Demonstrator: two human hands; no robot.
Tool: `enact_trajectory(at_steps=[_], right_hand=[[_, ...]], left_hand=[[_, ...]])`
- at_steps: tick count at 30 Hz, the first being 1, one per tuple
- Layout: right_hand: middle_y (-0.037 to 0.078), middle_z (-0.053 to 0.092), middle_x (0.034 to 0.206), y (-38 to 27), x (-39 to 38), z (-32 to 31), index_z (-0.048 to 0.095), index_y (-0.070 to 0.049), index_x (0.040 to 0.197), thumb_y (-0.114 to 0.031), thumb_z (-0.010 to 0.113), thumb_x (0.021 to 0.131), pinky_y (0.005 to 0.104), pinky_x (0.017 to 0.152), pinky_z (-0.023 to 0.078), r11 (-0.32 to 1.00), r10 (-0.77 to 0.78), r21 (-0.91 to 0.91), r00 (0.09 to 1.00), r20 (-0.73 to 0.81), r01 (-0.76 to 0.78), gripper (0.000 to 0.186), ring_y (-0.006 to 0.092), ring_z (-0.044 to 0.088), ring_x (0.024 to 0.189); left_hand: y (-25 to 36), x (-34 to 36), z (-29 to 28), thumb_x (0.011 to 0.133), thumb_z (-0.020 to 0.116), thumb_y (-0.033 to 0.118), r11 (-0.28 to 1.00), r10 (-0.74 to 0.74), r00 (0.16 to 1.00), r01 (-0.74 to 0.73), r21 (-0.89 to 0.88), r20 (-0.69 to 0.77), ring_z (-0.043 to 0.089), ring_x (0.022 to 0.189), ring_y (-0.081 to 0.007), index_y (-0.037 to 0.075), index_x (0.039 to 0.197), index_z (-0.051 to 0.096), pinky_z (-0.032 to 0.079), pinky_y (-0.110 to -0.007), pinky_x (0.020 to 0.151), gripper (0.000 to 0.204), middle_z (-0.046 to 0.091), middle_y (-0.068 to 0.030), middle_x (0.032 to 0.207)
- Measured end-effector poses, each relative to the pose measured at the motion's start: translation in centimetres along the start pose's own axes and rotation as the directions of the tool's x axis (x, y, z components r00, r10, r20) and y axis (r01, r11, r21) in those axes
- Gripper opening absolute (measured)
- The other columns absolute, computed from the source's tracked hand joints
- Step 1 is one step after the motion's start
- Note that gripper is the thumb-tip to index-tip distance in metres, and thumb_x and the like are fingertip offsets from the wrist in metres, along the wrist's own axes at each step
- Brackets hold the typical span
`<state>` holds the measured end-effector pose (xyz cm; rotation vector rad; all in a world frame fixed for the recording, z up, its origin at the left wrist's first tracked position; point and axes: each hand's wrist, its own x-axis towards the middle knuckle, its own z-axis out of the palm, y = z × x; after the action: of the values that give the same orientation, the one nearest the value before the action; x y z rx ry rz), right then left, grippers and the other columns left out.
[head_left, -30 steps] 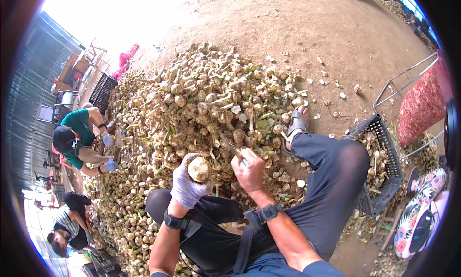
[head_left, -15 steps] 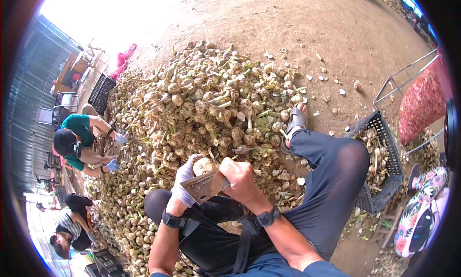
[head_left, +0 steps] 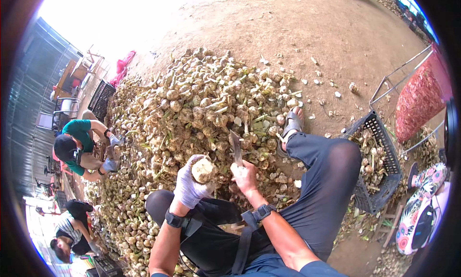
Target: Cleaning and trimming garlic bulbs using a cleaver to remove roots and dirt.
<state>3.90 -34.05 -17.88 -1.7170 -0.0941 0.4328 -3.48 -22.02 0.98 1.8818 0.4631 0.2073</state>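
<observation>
My left hand (head_left: 189,185), in a pale knit glove, is closed around a garlic bulb (head_left: 204,170) whose pale root side faces up. Bare and closed, my right hand (head_left: 244,176) grips the handle of a broad-bladed knife (head_left: 236,147). The blade points away from me, seen nearly edge-on, and stands apart from the bulb. Both hands are above my lap, at the near edge of a large heap of garlic bulbs (head_left: 192,104) with stems on. The knife's handle is mostly hidden by my fingers.
A black crate (head_left: 391,169) with garlic and stalks stands right of my knee. Behind it, a red mesh sack (head_left: 418,102) hangs on a metal frame. To the left, two people in gloves (head_left: 77,147) work at the heap. Another person's patterned clothing (head_left: 408,229) shows at the right.
The knife has left the bulb, moving right and swinging from across my left hand to pointing away. My left hand still holds the bulb, its pale side now more exposed.
</observation>
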Motion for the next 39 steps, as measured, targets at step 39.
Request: enact_trajectory(at_steps=[39], right_hand=[[0.004, 0.061, 0.064, 1.9, -2.0, 1.9, 0.067, 0.002, 0.083, -0.02, 0.065, 0.085, 0.0319, 0.042, 0.052, 0.951, 0.272, 0.11, 0.951, 0.144, -0.289, 0.022, 0.0189, 0.063, 0.046]], left_hand=[[-5.6, -8.4, -20.4, 0.094, 0.066, 0.019, 0.539, -0.032, 0.792, -0.5, -0.678, -0.609, 0.06, 0.074, -0.0109, 0.004, 0.124, 0.053, 0.052, -0.022, 0.06, 0.036, 0.065, -0.0042, 0.093]])
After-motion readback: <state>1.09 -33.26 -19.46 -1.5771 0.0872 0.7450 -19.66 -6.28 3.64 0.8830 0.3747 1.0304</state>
